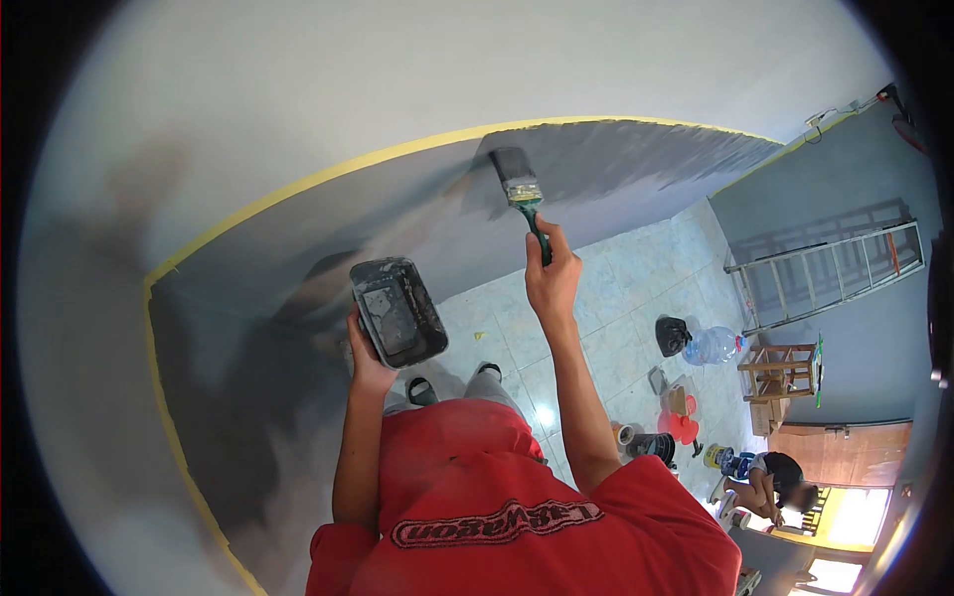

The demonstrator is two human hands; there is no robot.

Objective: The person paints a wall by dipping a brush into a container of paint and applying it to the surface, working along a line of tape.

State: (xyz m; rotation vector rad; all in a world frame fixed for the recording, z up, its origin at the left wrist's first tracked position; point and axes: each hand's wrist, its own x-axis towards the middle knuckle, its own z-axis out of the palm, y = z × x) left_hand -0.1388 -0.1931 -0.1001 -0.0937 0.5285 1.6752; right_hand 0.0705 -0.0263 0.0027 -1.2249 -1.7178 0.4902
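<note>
My right hand (pixel 553 275) is wrapped round the green handle of a wide paintbrush (pixel 522 189), whose dark bristles lie against the grey painted part of the wall (pixel 397 204). Yellow tape (pixel 348 166) borders the paint along its edge. In my left hand (pixel 370 358) is a black rectangular paint tray (pixel 400 313), gripped by its side, with grey paint smeared inside. The tray is apart from the wall and the brush.
A ladder (pixel 830 275) leans at the right near a wooden stool (pixel 782 372). On the tiled floor (pixel 616 308) are a black bag (pixel 673 336), a clear bottle (pixel 712 346) and a dark bucket (pixel 653 447). Another person (pixel 775 482) crouches at the lower right.
</note>
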